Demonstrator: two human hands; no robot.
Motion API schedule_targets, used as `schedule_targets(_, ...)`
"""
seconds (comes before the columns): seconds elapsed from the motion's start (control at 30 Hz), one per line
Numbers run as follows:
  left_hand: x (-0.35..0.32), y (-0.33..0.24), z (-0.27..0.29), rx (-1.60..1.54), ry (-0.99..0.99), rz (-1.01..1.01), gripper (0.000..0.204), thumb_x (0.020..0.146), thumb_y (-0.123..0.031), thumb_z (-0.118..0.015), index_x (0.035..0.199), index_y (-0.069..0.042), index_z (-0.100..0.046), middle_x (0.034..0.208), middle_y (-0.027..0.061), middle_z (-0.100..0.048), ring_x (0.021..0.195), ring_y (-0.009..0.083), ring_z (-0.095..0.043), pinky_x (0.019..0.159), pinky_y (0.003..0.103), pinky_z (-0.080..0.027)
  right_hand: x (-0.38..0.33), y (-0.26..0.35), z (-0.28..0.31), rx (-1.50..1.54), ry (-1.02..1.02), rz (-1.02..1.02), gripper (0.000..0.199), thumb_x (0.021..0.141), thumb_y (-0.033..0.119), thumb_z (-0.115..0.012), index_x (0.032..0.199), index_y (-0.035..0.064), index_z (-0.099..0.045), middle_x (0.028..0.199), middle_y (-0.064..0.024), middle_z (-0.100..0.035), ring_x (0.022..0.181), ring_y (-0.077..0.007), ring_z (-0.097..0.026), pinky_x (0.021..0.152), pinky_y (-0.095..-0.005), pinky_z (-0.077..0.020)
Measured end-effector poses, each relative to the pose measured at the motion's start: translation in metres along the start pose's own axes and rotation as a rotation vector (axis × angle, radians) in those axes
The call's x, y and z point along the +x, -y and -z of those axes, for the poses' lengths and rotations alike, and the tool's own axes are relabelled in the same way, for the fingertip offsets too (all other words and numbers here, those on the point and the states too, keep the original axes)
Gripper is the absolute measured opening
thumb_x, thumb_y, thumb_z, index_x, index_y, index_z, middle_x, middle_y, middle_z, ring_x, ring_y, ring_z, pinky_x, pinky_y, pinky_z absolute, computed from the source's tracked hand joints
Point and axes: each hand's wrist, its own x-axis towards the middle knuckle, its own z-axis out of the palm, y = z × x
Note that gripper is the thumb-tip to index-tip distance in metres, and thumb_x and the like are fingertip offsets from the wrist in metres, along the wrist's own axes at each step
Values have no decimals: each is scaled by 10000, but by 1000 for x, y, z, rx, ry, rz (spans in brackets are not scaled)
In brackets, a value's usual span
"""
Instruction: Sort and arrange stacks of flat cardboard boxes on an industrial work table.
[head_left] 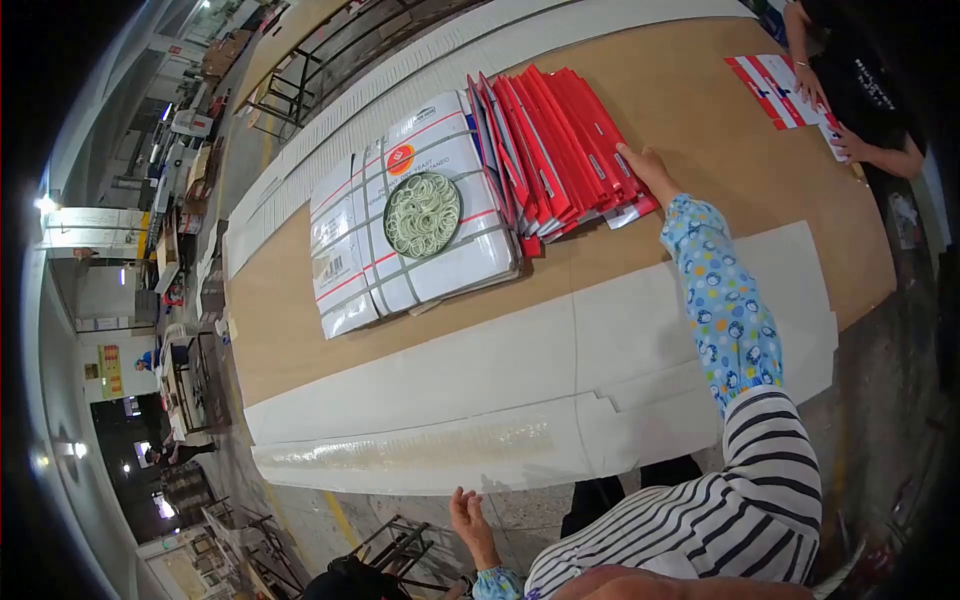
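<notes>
My right hand (652, 174) reaches over the table to the right end of a row of flat red-and-white cardboard packages (560, 150). Its visible fingers are stretched apart against the last package. The packages lean over one another like fanned cards. Near the front edge of the table, my left hand (474, 524) hangs open and slightly curled, holding nothing. Left of the red row lies a white bundle (345, 245) bound with grey straps. On that bundle sits a round dark dish (388, 222) full of pale rubber bands (424, 214).
Brown board (800, 210) covers the table, with white cardboard (480, 370) along its near side. At the far right, a co-worker's hands (835, 115) rest by flat red-and-white pieces (775, 90). Metal frames (405, 550) stand below the near edge.
</notes>
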Motion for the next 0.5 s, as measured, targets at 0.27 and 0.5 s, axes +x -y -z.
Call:
schedule_targets(0.27,4,-20,-86,20,-24,17,369,932,-158,-551,1261,-1,-491,1051,113,-605,902,180,-588,803,332,-487,54,-7,24,510,424,-71,929,685,686,-639,1101,-143,-577,1022,-233,-648,952,-327,-640,868,-368,-484)
schedule_targets(0.5,25,-39,-125,30,2,10,364,944,-160,-544,1266,-1,-485,1077,113,-587,951,188,-578,845,330,-489,100,3,15,457,410,-87,1111,641,617,-743,1343,-124,-303,1312,-245,-466,1173,-305,-514,958,-391,-435)
